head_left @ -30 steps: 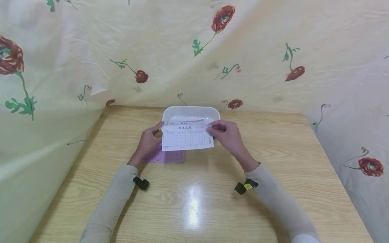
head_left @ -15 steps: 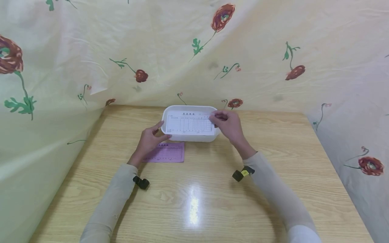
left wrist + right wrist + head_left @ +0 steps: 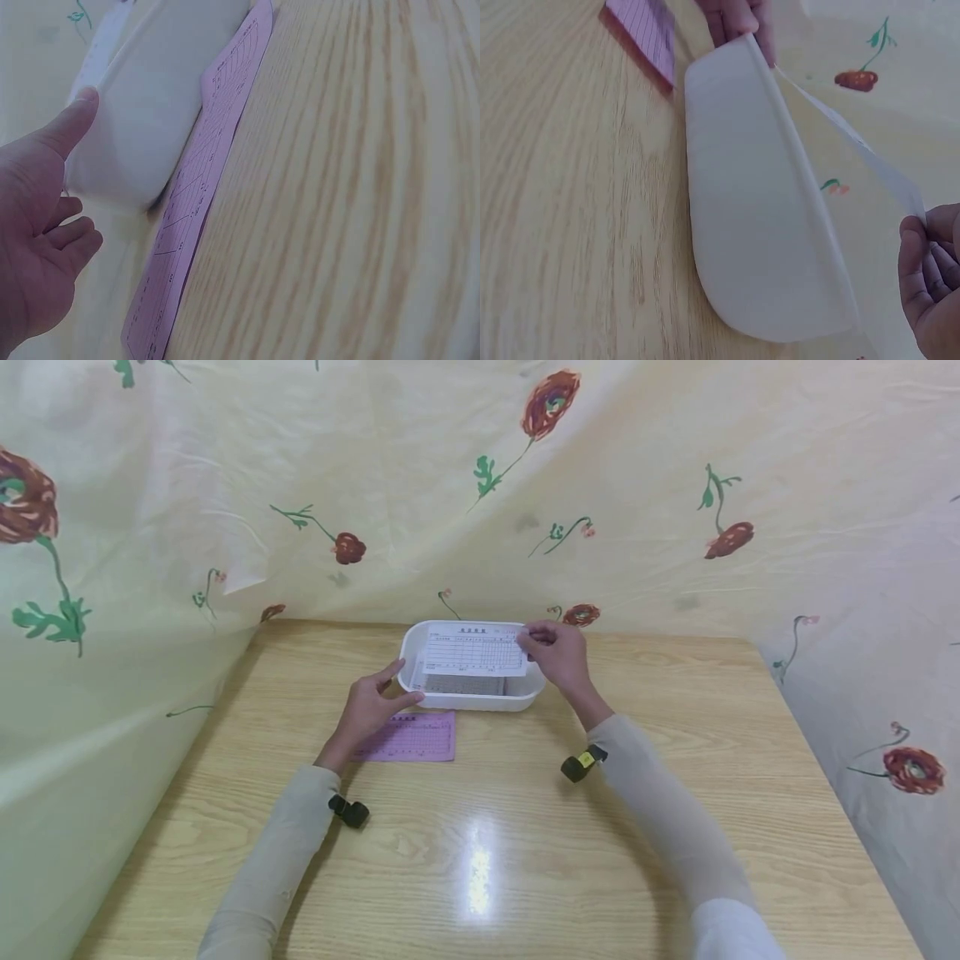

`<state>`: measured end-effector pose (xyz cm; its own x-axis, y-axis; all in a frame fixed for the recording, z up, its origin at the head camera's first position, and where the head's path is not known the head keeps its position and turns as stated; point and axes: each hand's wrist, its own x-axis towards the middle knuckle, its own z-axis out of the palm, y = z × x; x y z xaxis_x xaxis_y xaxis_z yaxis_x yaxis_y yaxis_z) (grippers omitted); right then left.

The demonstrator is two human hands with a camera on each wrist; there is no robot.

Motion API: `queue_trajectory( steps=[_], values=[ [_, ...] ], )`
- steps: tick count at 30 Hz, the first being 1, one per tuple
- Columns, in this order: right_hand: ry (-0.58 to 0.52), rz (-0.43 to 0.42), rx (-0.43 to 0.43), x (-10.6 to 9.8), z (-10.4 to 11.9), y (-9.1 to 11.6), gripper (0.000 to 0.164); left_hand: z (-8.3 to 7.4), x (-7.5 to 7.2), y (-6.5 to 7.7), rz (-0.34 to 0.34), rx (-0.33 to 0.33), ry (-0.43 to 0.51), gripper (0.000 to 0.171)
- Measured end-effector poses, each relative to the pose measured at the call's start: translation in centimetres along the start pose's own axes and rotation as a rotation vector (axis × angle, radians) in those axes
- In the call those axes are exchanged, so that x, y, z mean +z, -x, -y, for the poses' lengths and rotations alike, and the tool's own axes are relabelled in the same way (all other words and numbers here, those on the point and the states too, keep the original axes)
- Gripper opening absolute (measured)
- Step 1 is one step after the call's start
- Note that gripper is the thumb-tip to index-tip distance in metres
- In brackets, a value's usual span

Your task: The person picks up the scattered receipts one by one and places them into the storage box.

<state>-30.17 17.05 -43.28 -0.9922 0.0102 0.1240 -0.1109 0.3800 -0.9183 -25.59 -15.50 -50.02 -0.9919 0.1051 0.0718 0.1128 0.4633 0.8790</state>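
A white plastic tub (image 3: 480, 702) stands at the back of the table. My right hand (image 3: 558, 653) pinches the right edge of a white printed form slip (image 3: 476, 649) between thumb and fingers. In the right wrist view, that slip (image 3: 862, 154) is above the tub's rim, seen nearly edge-on. Inside the tub lie more printed slips (image 3: 465, 685), partly covered by the held one. My left hand (image 3: 369, 703) holds the tub's left end, thumb (image 3: 79, 116) on the front rim and fingers round the side.
A pink printed form slip (image 3: 420, 740) lies on the wooden table (image 3: 480, 802), just in front of the tub and partly behind the left hand. Close behind the tub hangs a flower-patterned cloth (image 3: 420, 527), which also encloses both sides.
The right hand has carried the white slip back from in front of the tub to over it, uncovering the slips inside at the front. The left hand has stayed at the tub.
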Motion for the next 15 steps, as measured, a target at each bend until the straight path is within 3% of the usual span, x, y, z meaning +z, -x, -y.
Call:
queue_trajectory(
  steps=[15],
  values=[
    [0.024,0.064,0.062,1.9,-1.2,-2.1,0.023,-0.2,0.0,0.2,0.006,-0.009,0.024,0.091]
  ],
)
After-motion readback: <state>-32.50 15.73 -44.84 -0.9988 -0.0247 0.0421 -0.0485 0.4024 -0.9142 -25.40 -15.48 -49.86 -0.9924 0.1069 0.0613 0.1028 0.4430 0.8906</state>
